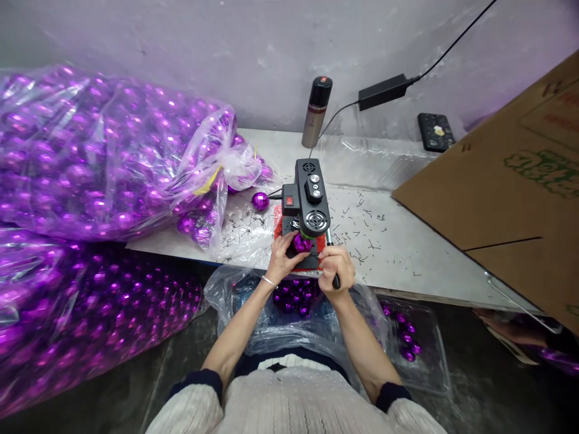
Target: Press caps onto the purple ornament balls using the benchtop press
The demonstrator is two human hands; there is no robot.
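My left hand [284, 256] pinches a shiny purple faceted ball [302, 243] between thumb and fingers, under the head of a small black machine [311, 196]. My right hand [337, 269] is wrapped round the black-ended lever [335, 281] on the machine's right side. The machine has a red switch, round vents and a dark base over a red sheet [277, 216]. Its head hides part of the ball's top. Close to my lap, a clear plastic bag [253, 289] holds many more purple balls [296, 296]. One loose purple ball [260, 201] lies left of the machine.
Large clear bags of purple balls [90, 157] crowd the left. Dark clippings [357, 226] litter the white table [393, 253]. Behind stand a spray can [314, 114], a power adapter [383, 91] and a phone [435, 131]. A cardboard box [497, 199] juts in from the right.
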